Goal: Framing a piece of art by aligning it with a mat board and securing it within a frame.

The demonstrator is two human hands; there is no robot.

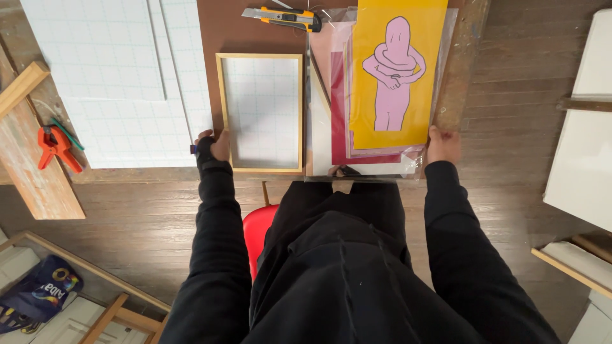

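Wooden frame [260, 113] looks steady under your left hand [213, 145], so keep those fingers curled on its edge while your right hand [442, 144] pinches the plastic sleeve [382, 167] flat on the surface [220, 32].

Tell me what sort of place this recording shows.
Probably a home art or framing workspace: a wooden frame over gridded board, a utility knife, an orange clamp and a yellow cut-paper artwork on the worktable.
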